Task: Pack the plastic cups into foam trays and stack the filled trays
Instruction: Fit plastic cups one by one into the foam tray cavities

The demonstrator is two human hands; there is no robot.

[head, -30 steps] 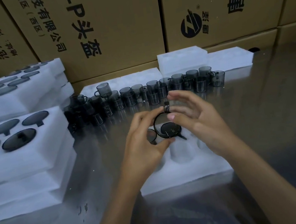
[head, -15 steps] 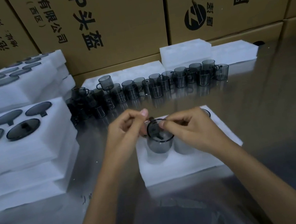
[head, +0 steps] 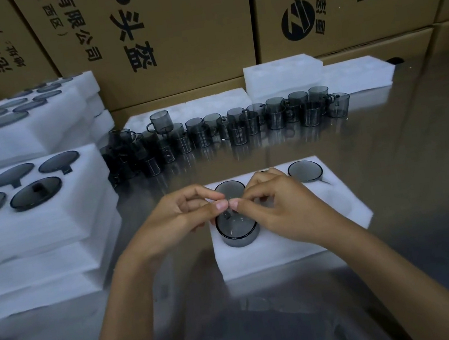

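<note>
Head view, looking down at a reflective metal counter. At centre frame lies the working foam tray, white, with round pockets. Both hands meet above its near-left pocket: the left hand and the right hand have thumb and forefinger tips pressed together, pinching the far rim of a smoky grey plastic cup. This cup stands partly sunk in the pocket, its rim and upper wall still proud of the foam; judged from this, it is being seated and is not yet fully home. Behind it a second cup sits in the far-left pocket, and a third cup sits flush in the far-right pocket. Whether the pocket between them is filled cannot be told, as the right hand covers it. The near-right part of the tray shows bare foam pockets, so this tray appears roughly half filled.

At left of frame stands a stack of filled trays, the top one showing dark cup mouths; a further stack lies at upper left. Across the middle of the frame a row of loose cups waits unpacked, with empty trays just behind it against cardboard cartons. Much packing evidently remains: the present tray, then the loose row, then stacking.
</note>
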